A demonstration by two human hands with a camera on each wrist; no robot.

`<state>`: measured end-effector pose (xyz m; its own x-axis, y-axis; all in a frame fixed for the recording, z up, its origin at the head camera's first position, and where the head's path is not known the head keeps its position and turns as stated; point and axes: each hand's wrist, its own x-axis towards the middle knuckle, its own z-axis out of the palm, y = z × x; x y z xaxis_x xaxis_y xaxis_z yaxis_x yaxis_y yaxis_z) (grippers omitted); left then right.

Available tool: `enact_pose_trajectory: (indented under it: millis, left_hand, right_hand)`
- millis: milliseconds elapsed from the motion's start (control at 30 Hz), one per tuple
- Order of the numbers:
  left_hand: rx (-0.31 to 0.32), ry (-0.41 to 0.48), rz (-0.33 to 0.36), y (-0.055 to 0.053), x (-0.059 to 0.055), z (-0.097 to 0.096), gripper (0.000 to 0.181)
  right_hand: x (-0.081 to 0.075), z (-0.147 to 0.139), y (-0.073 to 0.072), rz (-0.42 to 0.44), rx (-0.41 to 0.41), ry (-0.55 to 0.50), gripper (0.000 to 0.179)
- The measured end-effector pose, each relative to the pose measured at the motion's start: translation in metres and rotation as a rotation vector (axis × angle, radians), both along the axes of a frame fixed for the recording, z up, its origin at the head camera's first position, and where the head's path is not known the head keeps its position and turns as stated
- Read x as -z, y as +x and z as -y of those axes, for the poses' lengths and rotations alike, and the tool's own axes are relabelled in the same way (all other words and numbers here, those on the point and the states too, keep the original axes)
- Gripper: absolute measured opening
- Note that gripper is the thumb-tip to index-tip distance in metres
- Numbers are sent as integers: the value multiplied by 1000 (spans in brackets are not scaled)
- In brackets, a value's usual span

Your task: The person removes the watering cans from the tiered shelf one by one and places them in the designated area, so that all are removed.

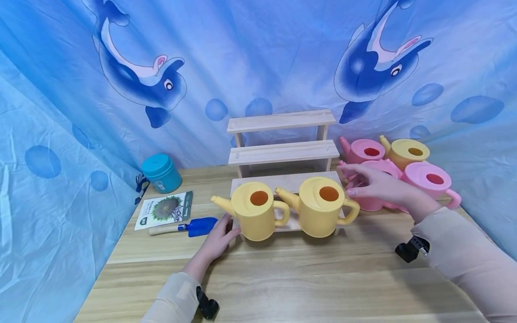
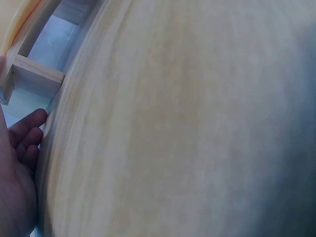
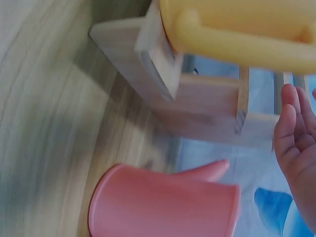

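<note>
Two yellow watering cans, a left one (image 1: pixel 253 215) and a right one (image 1: pixel 319 211), stand side by side on the lowest step of a wooden tiered shelf (image 1: pixel 282 154), spouts to the left. At the step's left end rests my left hand (image 1: pixel 218 237), thumb beside the left can and fingers loosely bent near the shelf's leg (image 2: pixel 37 76). My right hand (image 1: pixel 369 181) hovers over the pink watering cans, empty, with its fingers lightly bent. Beneath it a pink watering can (image 3: pixel 163 205) is partly covered in the head view. The right yellow can's handle (image 3: pixel 247 47) crosses the right wrist view.
Several pink cans, one of them a pale pink can (image 1: pixel 428 179), and another yellow can (image 1: pixel 405 152) are grouped right of the shelf. On the left are a teal canister (image 1: pixel 161 172), a sunflower seed packet (image 1: pixel 165 210) and a blue trowel (image 1: pixel 202 226). A dolphin-printed curtain (image 1: pixel 258 54) hangs behind.
</note>
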<state>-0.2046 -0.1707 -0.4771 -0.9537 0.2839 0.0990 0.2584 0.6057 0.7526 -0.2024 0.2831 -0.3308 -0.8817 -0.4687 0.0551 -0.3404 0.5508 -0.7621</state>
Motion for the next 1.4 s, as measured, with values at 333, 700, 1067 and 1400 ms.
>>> enact_pose_trajectory:
  millis: [333, 700, 1067, 1400]
  left_hand:
    - [1, 3, 5, 0, -1, 0, 61]
    - [2, -3, -4, 0, -3, 0, 61]
    - [3, -6, 11, 0, -1, 0, 64]
    - [2, -10, 4, 0, 1, 0, 60]
  right_hand:
    - [2, 21, 9, 86, -36, 15, 74]
    - [13, 23, 13, 102, -14, -29, 86]
    - [21, 0, 20, 18, -35, -70, 77]
    - [17, -29, 36, 91, 128, 8, 76]
